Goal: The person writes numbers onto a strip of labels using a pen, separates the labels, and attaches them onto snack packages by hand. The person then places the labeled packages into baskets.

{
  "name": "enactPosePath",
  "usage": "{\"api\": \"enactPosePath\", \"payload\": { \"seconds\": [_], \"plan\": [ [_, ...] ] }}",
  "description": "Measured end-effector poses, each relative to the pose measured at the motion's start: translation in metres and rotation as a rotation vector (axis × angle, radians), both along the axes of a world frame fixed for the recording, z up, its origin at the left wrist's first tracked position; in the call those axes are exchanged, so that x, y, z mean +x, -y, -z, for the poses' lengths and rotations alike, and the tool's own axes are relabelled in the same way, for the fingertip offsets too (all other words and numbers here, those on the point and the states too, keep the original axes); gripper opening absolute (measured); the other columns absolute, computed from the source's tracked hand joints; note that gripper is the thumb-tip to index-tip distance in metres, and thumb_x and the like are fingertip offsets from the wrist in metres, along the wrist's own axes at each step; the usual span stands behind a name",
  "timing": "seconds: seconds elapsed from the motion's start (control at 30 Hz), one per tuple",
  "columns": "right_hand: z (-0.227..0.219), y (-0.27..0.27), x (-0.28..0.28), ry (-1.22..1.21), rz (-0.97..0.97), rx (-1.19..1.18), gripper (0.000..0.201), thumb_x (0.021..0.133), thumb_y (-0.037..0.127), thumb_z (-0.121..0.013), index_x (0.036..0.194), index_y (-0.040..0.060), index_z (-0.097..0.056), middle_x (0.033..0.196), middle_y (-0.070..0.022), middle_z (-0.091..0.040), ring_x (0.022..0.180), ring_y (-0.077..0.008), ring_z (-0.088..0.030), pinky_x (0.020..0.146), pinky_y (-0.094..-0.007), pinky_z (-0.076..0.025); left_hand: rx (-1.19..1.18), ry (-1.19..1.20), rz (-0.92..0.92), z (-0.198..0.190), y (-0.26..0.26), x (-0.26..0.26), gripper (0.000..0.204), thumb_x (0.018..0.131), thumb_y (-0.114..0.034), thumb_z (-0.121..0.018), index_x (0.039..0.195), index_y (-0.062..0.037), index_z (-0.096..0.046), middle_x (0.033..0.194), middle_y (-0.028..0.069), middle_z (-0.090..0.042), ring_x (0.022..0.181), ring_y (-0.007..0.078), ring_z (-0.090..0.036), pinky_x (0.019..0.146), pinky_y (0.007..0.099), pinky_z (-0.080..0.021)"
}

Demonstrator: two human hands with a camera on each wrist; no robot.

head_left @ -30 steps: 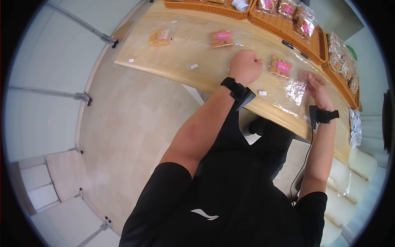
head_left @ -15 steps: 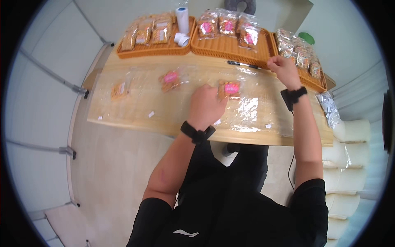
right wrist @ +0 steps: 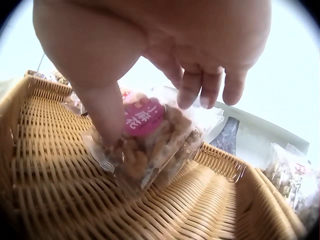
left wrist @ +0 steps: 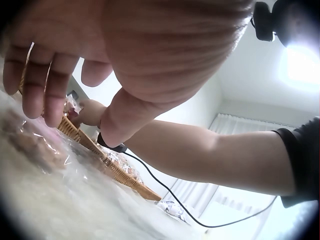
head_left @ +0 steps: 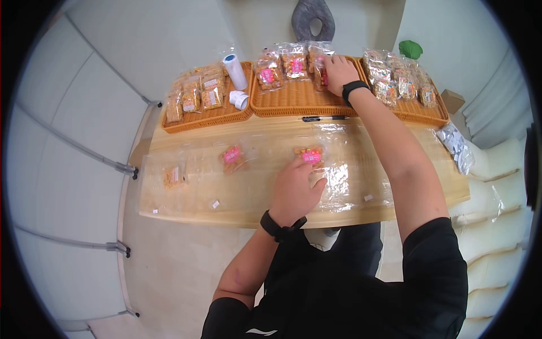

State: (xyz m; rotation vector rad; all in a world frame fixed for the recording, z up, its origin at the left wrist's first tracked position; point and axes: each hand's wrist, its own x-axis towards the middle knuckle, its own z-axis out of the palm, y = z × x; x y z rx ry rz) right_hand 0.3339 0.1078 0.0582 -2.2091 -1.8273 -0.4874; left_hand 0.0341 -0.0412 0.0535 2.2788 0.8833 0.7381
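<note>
My right hand [head_left: 340, 74] reaches into the middle wicker basket [head_left: 299, 104]. Its thumb [right wrist: 106, 117] presses the front of a clear snack bag [right wrist: 150, 135] with a pink label, and the fingers reach over its far side. On the table, my left hand [head_left: 298, 189] lies low with its fingers extended and thumb apart. Those fingertips rest at the near edge of another pink-labelled snack bag [head_left: 309, 153], which lies flat on clear plastic. A second pink-labelled bag [head_left: 232, 158] and a bag with a white label [head_left: 174, 177] lie farther left.
Snack bags fill the left basket [head_left: 212, 120], beside a white roll [head_left: 235, 72], and the right basket [head_left: 420, 117]. A pen [head_left: 324, 118] lies before the middle basket. Small white labels [head_left: 215, 204] dot the table's near side. Silvery packaging [head_left: 455, 148] hangs at the right corner.
My right hand has moved from the table's right side up into the middle basket, onto a snack bag there. The left hand has uncurled beside the nearest table bag. The head view has shifted.
</note>
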Motion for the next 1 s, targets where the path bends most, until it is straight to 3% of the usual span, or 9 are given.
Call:
{"api": "enactPosePath", "payload": {
  "seconds": [0.1,0.2,0.23,0.3,0.37,0.43,0.5,0.7,1.0],
  "plan": [
    [-0.005,0.01,-0.001,0.073,0.033,-0.009,0.032,0.084,0.02,-0.072,0.113,0.0082,-0.065,0.118,-0.0137,-0.061,0.119,-0.0312,-0.055,0.099,-0.0449,-0.047,-0.011,0.032,0.009,0.002,0.001,0.007,0.03,0.077,-0.02,-0.077,0.097,0.0012,-0.069,0.105,0.0163,-0.066,0.095,0.0362,-0.064,0.083,0.0438,-0.052],
    [-0.021,0.032,0.002,-0.254,-0.118,0.071,0.034,0.084,0.024,-0.073,0.113,0.0078,-0.069,0.116,-0.0176,-0.065,0.108,-0.0335,-0.064,0.093,-0.0415,-0.051,0.067,0.024,0.072,0.007,0.001,0.022,0.029,0.078,-0.02,-0.077,0.093,0.0028,-0.068,0.103,0.0166,-0.065,0.095,0.0363,-0.063,0.083,0.0434,-0.052],
    [-0.027,0.044,0.006,-0.251,-0.106,0.07,0.034,0.084,0.024,-0.073,0.113,0.0078,-0.069,0.116,-0.0176,-0.065,0.108,-0.0335,-0.064,0.093,-0.0415,-0.051,0.064,0.027,0.084,0.006,0.005,0.029,0.029,0.078,-0.02,-0.077,0.093,0.0028,-0.068,0.103,0.0166,-0.065,0.095,0.0363,-0.063,0.083,0.0434,-0.052],
    [-0.044,0.072,0.014,-0.602,-0.038,0.101,0.04,0.083,0.026,-0.075,0.117,0.0059,-0.069,0.107,-0.0185,-0.071,0.098,-0.0332,-0.069,0.088,-0.0407,-0.053,0.014,0.086,0.139,0.002,0.017,0.045,0.025,0.077,-0.017,-0.078,0.083,0.0032,-0.064,0.093,0.0184,-0.062,0.087,0.0383,-0.061,0.076,0.0432,-0.05],
    [-0.046,0.103,0.032,-0.76,-0.118,0.237,0.042,0.082,0.032,-0.077,0.11,0.0009,-0.072,0.087,-0.0159,-0.073,0.078,-0.0242,-0.071,0.075,-0.0359,-0.054,-0.008,0.029,0.189,-0.001,0.026,0.062,0.026,0.078,-0.018,-0.077,0.082,0.0035,-0.064,0.092,0.0192,-0.062,0.087,0.0385,-0.061,0.076,0.0437,-0.05],
    [-0.053,0.133,0.046,-0.83,0.008,0.208,0.038,0.084,0.032,-0.078,0.103,-0.0014,-0.073,0.077,-0.011,-0.071,0.07,-0.0157,-0.067,0.068,-0.0313,-0.054,-0.025,-0.024,0.237,-0.001,0.035,0.082,0.027,0.078,-0.019,-0.077,0.081,0.0038,-0.064,0.092,0.02,-0.062,0.087,0.0388,-0.061,0.077,0.0442,-0.05],
    [-0.055,0.171,0.048,-1.096,-0.017,0.239,0.033,0.089,0.03,-0.075,0.096,-0.0016,-0.074,0.076,-0.0024,-0.068,0.067,-0.0068,-0.061,0.06,-0.0227,-0.049,0.009,-0.143,0.276,0.01,0.043,0.102,0.032,0.079,-0.026,-0.076,0.083,0.0048,-0.067,0.092,0.0216,-0.062,0.088,0.0391,-0.062,0.08,0.0453,-0.051],
    [-0.036,0.252,0.073,-1.184,0.118,0.212,0.031,0.09,0.028,-0.075,0.1,-0.0006,-0.071,0.079,-0.0014,-0.067,0.068,-0.0079,-0.059,0.058,-0.0245,-0.047,0.028,-0.401,0.276,0.02,0.062,0.142,0.044,0.081,-0.039,-0.075,0.087,0.0044,-0.072,0.095,0.0238,-0.066,0.094,0.0386,-0.066,0.084,0.0464,-0.053],
    [-0.003,0.323,0.085,-1.259,0.302,0.223,0.027,0.089,0.025,-0.076,0.097,-0.0007,-0.069,0.079,-0.0019,-0.067,0.065,-0.0082,-0.058,0.058,-0.0241,-0.047,0.046,-0.381,0.226,0.042,0.054,0.147,0.04,0.081,-0.04,-0.076,0.082,0.0003,-0.07,0.098,0.0222,-0.067,0.094,0.0386,-0.065,0.081,0.0478,-0.052]
  ]
}}
